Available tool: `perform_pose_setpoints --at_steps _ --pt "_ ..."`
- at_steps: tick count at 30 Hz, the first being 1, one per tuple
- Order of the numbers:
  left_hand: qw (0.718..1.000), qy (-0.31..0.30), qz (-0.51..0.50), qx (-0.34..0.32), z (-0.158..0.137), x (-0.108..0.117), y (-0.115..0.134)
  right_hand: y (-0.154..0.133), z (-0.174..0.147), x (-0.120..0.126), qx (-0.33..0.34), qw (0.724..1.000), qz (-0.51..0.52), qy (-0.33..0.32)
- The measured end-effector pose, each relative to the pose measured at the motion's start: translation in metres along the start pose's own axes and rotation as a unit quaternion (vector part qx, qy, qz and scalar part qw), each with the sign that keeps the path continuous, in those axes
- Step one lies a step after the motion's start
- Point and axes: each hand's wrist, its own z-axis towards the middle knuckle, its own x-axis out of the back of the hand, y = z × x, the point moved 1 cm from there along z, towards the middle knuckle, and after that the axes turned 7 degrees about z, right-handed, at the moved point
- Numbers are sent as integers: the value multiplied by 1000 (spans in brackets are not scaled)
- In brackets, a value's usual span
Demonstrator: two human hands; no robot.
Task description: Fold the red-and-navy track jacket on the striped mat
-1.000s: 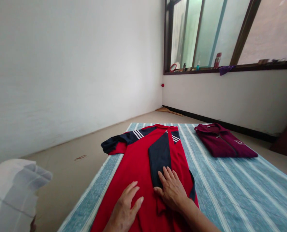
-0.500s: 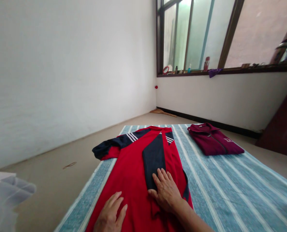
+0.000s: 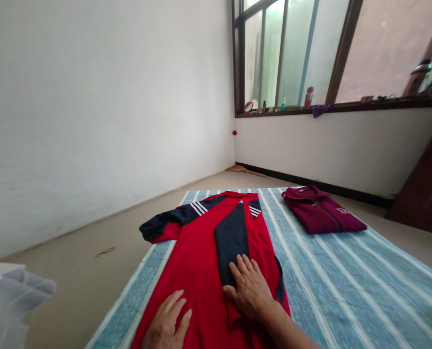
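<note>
A red and navy sports shirt [image 3: 197, 261] with white shoulder stripes lies flat on a blue striped mat [image 3: 339, 286]. Its right sleeve is folded in over the body as a navy strip. My right hand [image 3: 250, 288] rests flat on the end of that folded sleeve, fingers spread. My left hand [image 3: 167, 325] lies flat on the red cloth near the bottom edge of the view, fingers apart. The left sleeve stretches out past the mat's left edge onto the floor.
A folded maroon zip jacket [image 3: 321, 211] lies on the mat at the far right. White cloth [image 3: 8, 300] is piled at the lower left. A window sill [image 3: 310, 107] with small bottles runs along the right wall. A dark wooden panel [image 3: 424, 194] leans at right.
My left hand slid back toward me on the shirt over the last second. The view turned slightly right. My right hand stayed on the folded sleeve.
</note>
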Motion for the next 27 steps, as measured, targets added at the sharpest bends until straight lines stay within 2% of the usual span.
perform_pose_setpoints --at_steps 11,23,27 --pt "1000 5 7 -18 3 2 2 1 1 0 0 1000 -4 3" --pt "999 -19 -12 24 -3 -3 -1 0 0 1 -1 1000 -1 9" --pt "999 -16 -20 20 -3 -2 -1 0 0 1 2 1000 0 10"
